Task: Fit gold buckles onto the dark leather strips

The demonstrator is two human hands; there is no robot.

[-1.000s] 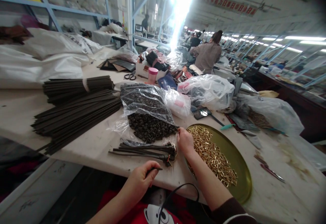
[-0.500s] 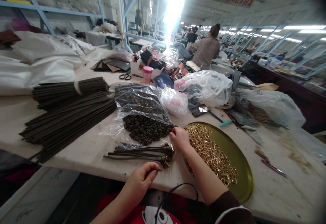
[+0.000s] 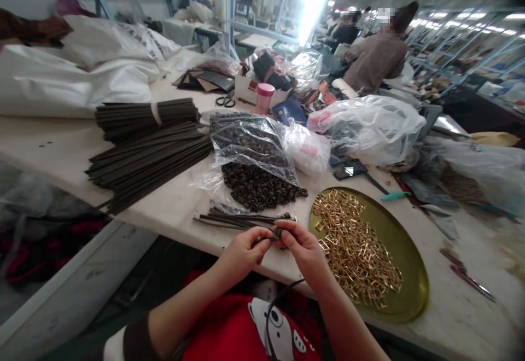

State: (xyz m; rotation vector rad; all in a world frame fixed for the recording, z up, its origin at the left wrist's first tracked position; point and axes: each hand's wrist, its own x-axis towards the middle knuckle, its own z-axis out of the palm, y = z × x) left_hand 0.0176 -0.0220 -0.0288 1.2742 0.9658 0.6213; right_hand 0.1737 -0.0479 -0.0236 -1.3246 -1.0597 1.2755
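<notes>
My left hand (image 3: 246, 249) pinches the end of a dark strap (image 3: 268, 237), most of which is hidden by the fingers. Close against it, my right hand (image 3: 304, 246) holds a small dark loop (image 3: 278, 233) between thumb and fingertips. Loop and strap end meet between the hands; whether the strap runs through the loop I cannot tell. Just beyond the fingers lie several dark straps (image 3: 223, 219) with fittings at their right ends. Behind them, a clear plastic bag (image 3: 250, 145) spills a heap of dark loops (image 3: 258, 186).
To the right is a round gold-coloured tray (image 3: 416, 273) with many gold buckles (image 3: 356, 246). Bundled dark straps (image 3: 147, 153) lie at left. Farther back are scissors (image 3: 225, 100), a pink-lidded jar (image 3: 263, 98) and plastic bags (image 3: 369, 128). Red-handled snips (image 3: 471, 283) rest far right.
My right hand has come back from the loop heap with a loop and met my left hand, which has risen slightly with the strap. The view has shifted.
</notes>
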